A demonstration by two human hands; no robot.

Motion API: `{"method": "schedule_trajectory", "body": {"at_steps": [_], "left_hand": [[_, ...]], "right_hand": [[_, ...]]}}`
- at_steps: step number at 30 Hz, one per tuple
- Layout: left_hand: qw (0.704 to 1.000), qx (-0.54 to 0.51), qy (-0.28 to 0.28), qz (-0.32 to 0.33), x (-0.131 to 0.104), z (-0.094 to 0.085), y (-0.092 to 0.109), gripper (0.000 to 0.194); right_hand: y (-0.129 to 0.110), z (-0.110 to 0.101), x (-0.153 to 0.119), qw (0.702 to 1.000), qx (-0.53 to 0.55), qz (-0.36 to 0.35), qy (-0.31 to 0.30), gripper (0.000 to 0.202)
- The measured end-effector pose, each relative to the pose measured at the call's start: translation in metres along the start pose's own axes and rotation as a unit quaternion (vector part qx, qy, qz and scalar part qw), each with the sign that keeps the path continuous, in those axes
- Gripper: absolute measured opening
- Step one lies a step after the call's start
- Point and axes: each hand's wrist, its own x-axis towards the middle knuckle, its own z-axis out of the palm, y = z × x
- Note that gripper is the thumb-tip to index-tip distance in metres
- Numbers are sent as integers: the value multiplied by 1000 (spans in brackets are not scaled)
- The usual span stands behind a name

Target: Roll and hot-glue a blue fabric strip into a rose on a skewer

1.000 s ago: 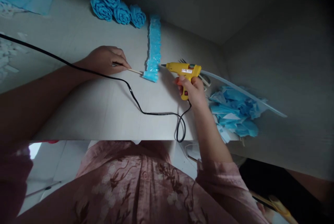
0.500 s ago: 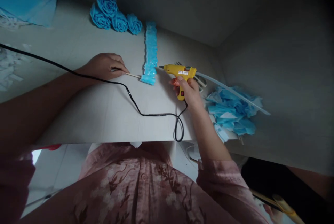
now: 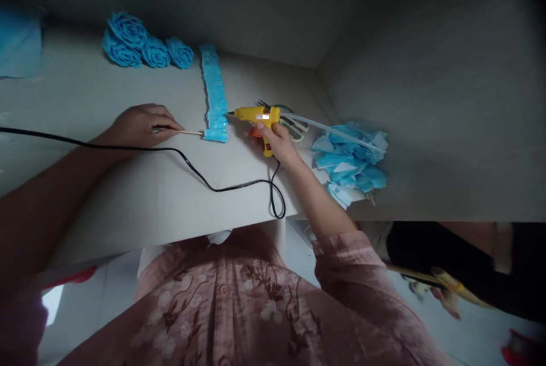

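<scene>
My left hand (image 3: pixel 143 124) pinches a thin wooden stick (image 3: pixel 191 132). The stick's far end meets the near end of a ruffled blue crepe-like strip (image 3: pixel 214 90), which lies lengthwise on the table. In my right hand (image 3: pixel 279 141) is a yellow hot glue gun (image 3: pixel 249 114), with a finger at its orange trigger. Its dark nozzle points left and is at the strip's right edge; whether it touches is hard to tell. A long translucent glue stick (image 3: pixel 333 128) sticks out of the gun's back.
Several blue rolled paper flowers (image 3: pixel 156 53) sit at the back left. Scissors (image 3: pixel 294 126) lie behind the gun, and crumpled blue pieces (image 3: pixel 352 161) are heaped at right. A black cord (image 3: pixel 183 158) crosses the table (image 3: pixel 140 206) over my left forearm. Another person's leg (image 3: pixel 447 252) shows lower right.
My view has swung to the right, so everything on the table appears farther left. Both hands keep their holds, and the nozzle stays beside the strip's right edge.
</scene>
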Motion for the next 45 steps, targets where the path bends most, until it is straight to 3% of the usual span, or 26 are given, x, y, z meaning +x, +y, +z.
{"method": "schedule_trajectory", "body": {"at_steps": [6, 16, 24, 28, 34, 45], "left_hand": [[1000, -8, 1, 5, 1, 0, -1, 53], [1000, -21, 4, 9, -1, 5, -10, 51], [999, -8, -33, -13, -1, 1, -4, 50], [999, 4, -49, -21, 0, 0, 0, 52], [998, 10, -49, -33, -2, 2, 2, 57], [997, -13, -52, -50, -2, 1, 2, 43]], "right_hand": [[3, 0, 2, 999, 5, 4, -40, 75], [12, 2, 9, 998, 43, 3, -42, 71], [1, 0, 9, 995, 79, 45, -37, 69], [-7, 6, 17, 995, 86, 30, -44, 68], [-3, 20, 14, 999, 38, 7, -16, 78], [0, 6, 12, 998, 57, 19, 22, 66]]}}
